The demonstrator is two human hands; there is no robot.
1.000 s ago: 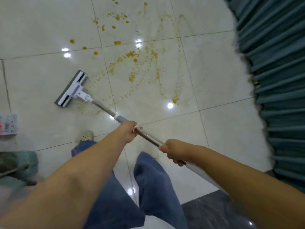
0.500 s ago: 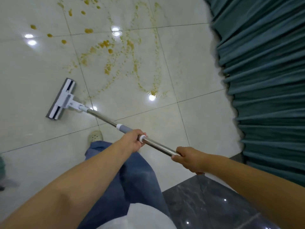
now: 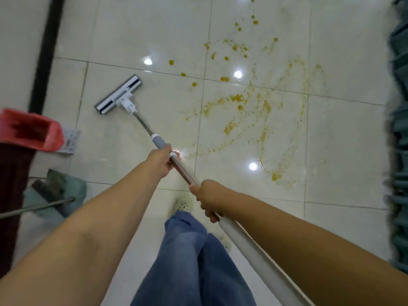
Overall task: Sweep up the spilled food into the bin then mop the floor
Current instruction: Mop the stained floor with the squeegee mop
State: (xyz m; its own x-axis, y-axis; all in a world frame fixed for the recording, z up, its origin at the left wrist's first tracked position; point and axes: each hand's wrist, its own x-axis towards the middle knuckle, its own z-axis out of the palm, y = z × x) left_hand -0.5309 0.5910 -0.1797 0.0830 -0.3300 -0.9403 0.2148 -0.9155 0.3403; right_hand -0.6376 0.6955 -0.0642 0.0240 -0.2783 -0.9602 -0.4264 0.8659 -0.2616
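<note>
Both hands (image 3: 162, 161) (image 3: 210, 198) clamped on mop pole (image 3: 186, 173); mop head (image 3: 118, 94) ahead-left of fingers, stains (image 3: 240, 102) ahead-right. Swing across, press flat, overlap strokes.

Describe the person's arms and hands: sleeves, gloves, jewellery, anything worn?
The left forearm and right forearm are bare to the frame edge; no sleeves show. The left hand and right hand wear no gloves, and no watch, band or ring shows on the sides in view. Otherwise worn: blue jeans and a pale perforated shoe.
</note>
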